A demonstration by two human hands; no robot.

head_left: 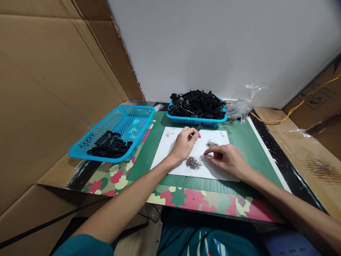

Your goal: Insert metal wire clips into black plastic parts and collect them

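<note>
My left hand (pixel 184 143) is closed around a small black plastic part (pixel 199 127), whose end sticks out past the fingers over a white sheet (pixel 162 156). In my right hand (pixel 226 159) a thin metal tool, which looks like tweezers (pixel 209 157), is pinched, its tip pointing left. Just left of that tip lies a pile of small metal pins or springs (pixel 193 163). A second small pile (pixel 211 143) of the same pieces sits behind my right hand. A few loose pieces (pixel 169 133) are scattered at the sheet's far left corner.
A blue basket (pixel 170 116) heaped with black parts (pixel 198 103) stands at the back. To the left, another blue basket (pixel 76 151) holds fewer black parts (pixel 109 145). Clear plastic bags (pixel 239 108) lie at the back right. Cardboard (pixel 53 71) walls the left side.
</note>
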